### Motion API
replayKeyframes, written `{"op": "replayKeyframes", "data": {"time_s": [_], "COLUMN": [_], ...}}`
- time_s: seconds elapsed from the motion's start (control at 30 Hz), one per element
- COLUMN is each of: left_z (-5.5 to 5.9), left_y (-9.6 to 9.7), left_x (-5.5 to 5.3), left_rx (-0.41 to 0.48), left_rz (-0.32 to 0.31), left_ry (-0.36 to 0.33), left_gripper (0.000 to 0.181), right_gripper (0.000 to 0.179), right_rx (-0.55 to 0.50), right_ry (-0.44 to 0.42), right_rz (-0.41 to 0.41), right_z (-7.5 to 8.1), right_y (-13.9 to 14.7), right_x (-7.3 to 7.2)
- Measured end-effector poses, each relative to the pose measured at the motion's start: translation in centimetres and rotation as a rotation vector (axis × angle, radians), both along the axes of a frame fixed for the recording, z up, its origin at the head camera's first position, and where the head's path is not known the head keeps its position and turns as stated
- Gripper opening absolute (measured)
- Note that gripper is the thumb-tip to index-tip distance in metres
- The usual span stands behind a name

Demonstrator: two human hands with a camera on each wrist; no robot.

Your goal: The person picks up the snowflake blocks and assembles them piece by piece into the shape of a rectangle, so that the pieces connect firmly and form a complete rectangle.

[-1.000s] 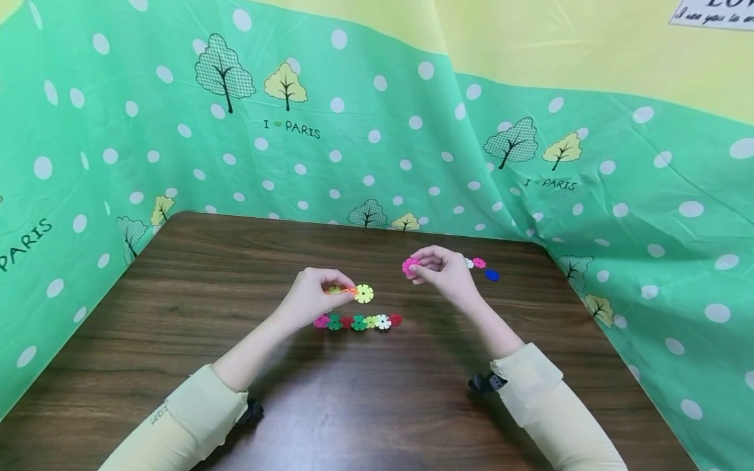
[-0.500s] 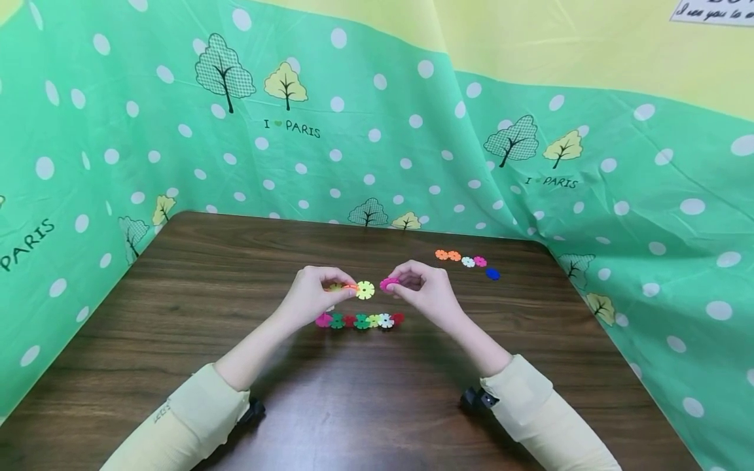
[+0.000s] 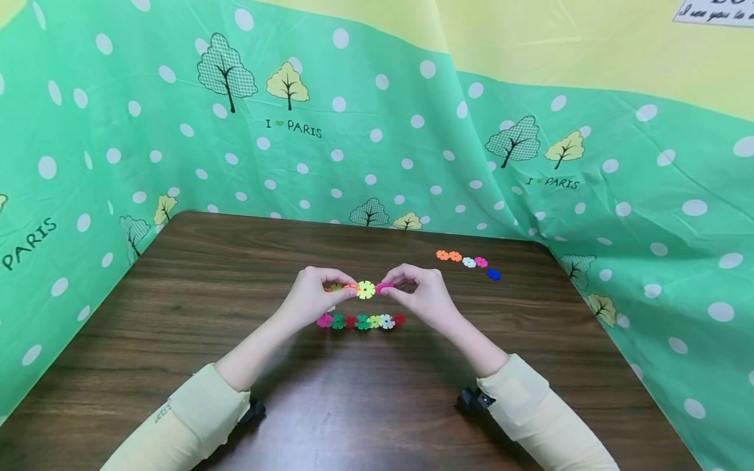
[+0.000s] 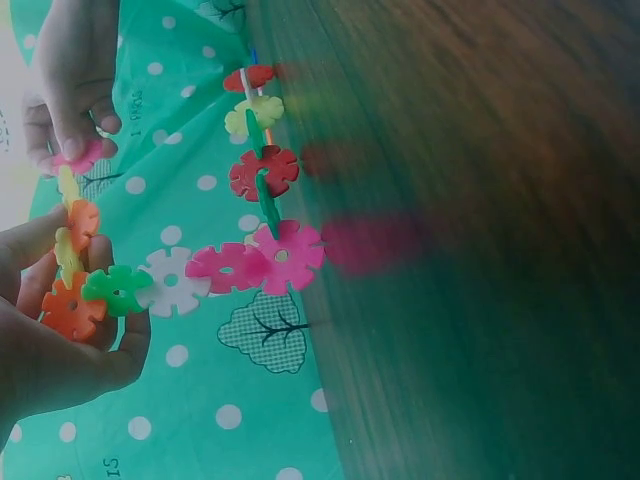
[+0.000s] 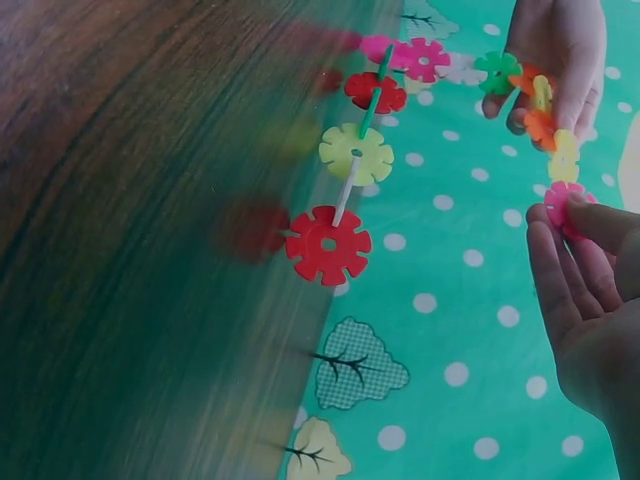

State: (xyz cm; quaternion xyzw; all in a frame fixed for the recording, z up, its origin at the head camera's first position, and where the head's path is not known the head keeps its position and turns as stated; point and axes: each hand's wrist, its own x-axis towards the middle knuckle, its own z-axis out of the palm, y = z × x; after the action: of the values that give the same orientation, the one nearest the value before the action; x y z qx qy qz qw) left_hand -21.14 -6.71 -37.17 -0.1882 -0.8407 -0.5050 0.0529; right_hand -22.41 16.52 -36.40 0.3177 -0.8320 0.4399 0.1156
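Over the table, my left hand [image 3: 312, 297] pinches an orange notched flower disc [image 4: 83, 220] in a chain of interlocking plastic flower discs. The chain's end is a yellow disc [image 3: 366, 290], which sticks out past those fingers. Between thumb and fingers, my right hand [image 3: 425, 294] pinches a pink disc [image 5: 560, 205], its edge against the yellow one; how deep the notches sit I cannot tell. From the left hand the chain runs through green [image 4: 118, 290], white [image 4: 172, 281] and pink discs down to a row along the tabletop, ending in a red disc [image 5: 330, 245].
Loose discs lie toward the back right of the dark wooden table [image 3: 206, 275]: two orange [image 3: 449, 256], one white [image 3: 468, 262], one pink [image 3: 481, 261] and one blue [image 3: 494, 275]. A green dotted curtain [image 3: 330, 157] hangs behind the table.
My right hand has moved left and slightly down, bringing the pink disc up against the yellow end disc. The loose orange discs came into sight behind it. My left hand stays nearly still.
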Motion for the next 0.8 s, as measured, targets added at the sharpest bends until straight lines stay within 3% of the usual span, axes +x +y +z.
{"op": "replayKeyframes", "data": {"time_s": [0.8], "left_z": [0.1], "left_y": [0.18], "left_x": [0.31], "left_rx": [-0.002], "left_rz": [-0.012], "left_ry": [0.012], "left_gripper": [0.009], "right_gripper": [0.015], "right_rx": [-0.011], "right_ry": [0.007], "right_rz": [0.019], "right_z": [-0.33], "right_y": [-0.1], "right_x": [0.3]}}
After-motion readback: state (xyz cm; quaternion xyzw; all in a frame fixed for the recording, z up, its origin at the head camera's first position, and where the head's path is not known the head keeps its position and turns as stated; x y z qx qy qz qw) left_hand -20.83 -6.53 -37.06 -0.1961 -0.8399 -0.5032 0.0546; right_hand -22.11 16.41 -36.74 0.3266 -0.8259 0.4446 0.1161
